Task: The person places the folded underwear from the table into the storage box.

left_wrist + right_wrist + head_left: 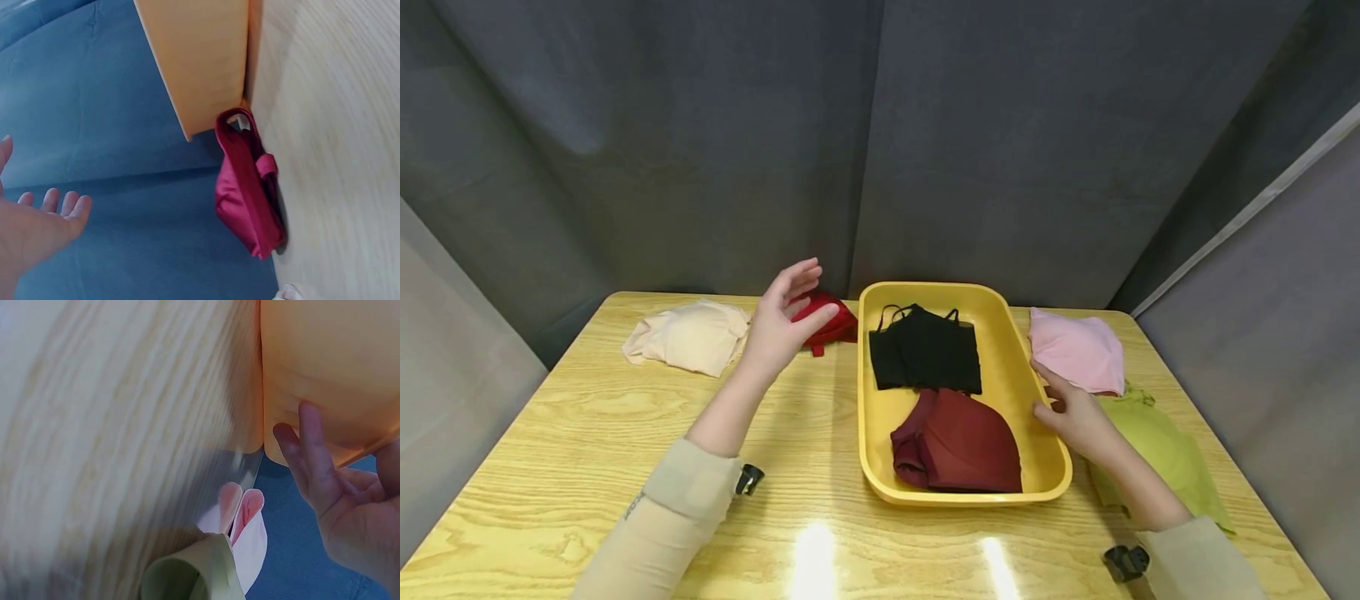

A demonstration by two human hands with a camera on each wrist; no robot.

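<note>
One red bra, nearer your left hand, whose fingers spread empty.
It lies just beyond, long axis toward the tray your right hand grips.

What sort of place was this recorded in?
Probably a curtained-off recording booth: dark grey curtains hang close behind a wooden table, which holds a yellow tub with folded clothes inside.

Nothing in the three views can be read for certain. A small dark mark on the left sleeve, at the lower left of the head view, looks like lettering but is too small and blurred to make out.
</note>
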